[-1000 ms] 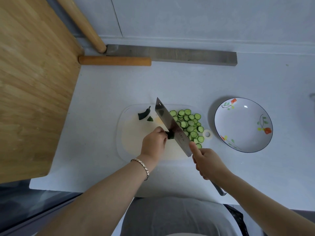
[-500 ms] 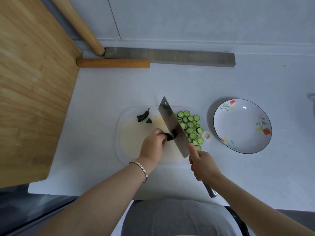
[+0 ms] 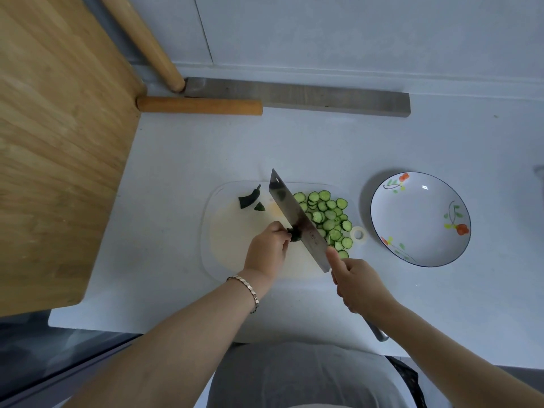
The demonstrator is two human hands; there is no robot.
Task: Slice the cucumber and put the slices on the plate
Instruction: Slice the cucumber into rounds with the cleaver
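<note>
The right hand (image 3: 357,285) gripped the cleaver (image 3: 297,219), forefinger along the blade. The left hand (image 3: 269,245) pinched the last cucumber stub (image 3: 294,234) on the board (image 3: 223,231). With so little left, those fingertips wanted tucking back. Slices (image 3: 329,219) lay beyond, none on the plate (image 3: 421,219). Nothing had visibly shifted since a moment before.
</note>
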